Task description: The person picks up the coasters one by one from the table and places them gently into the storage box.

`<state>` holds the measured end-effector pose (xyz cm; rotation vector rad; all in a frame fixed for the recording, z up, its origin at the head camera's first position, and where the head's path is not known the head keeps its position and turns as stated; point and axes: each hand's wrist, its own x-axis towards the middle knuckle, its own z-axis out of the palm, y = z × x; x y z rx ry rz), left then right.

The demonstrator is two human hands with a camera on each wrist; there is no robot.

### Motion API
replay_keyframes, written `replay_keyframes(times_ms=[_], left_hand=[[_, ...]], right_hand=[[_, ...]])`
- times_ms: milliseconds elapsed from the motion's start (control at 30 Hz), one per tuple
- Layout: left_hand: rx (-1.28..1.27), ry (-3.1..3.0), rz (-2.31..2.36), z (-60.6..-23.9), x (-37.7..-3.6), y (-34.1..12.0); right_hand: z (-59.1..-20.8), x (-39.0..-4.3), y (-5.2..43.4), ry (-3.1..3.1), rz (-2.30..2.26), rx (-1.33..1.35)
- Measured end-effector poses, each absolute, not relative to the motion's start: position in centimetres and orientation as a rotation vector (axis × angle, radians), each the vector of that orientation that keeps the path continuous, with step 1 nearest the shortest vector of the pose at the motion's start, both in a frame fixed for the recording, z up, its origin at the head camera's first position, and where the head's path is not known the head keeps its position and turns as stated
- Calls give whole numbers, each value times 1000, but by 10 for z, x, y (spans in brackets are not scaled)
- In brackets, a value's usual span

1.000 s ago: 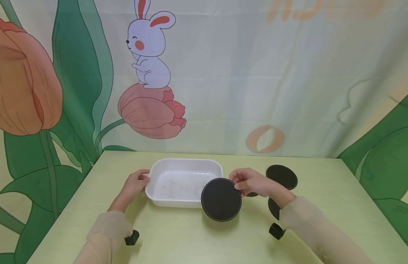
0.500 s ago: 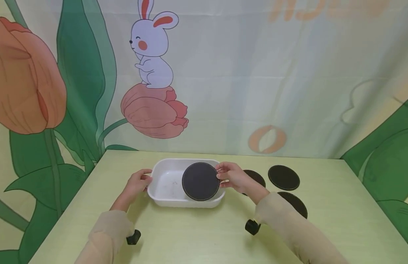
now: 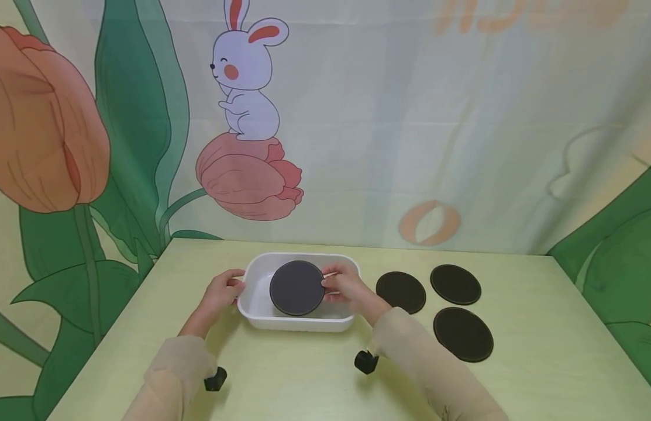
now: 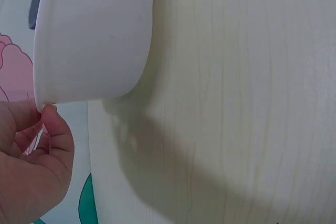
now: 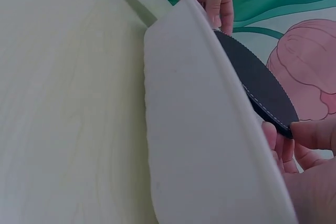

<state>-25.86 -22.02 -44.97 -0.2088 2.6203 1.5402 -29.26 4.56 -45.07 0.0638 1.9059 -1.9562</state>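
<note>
A white rectangular dish [image 3: 299, 324] with rounded corners stands on the table. My left hand [image 3: 220, 290] pinches the rim at its left end, thumb and fingers on the edge, as the left wrist view also shows. Inside the dish's opening is a round black coaster [image 3: 297, 287] with a stitched edge. My right hand [image 3: 348, 286] pinches the coaster's right edge between thumb and fingers. In the right wrist view the coaster [image 5: 257, 80] appears tilted behind the dish wall [image 5: 194, 114]; whether it touches the dish floor is hidden.
Right of the dish, several more black coasters lie flat: one near the dish [image 3: 401, 292], another at the back [image 3: 455, 284], and a third coaster [image 3: 464, 334] nearer the front. A printed cloth [image 3: 357, 117] hangs behind the table [image 3: 293, 374].
My right hand has carried the coaster leftward, from the dish's front right corner to over its middle. The coasters under my right arm have come into view. My left hand stays on the rim.
</note>
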Motion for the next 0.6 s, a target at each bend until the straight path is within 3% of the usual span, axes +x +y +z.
replay_keyframes(times_ms=[600], left_hand=[[-187, 2648, 1547, -449, -256, -219]], right_hand=[[-472, -301, 17, 1922, -1995, 186]])
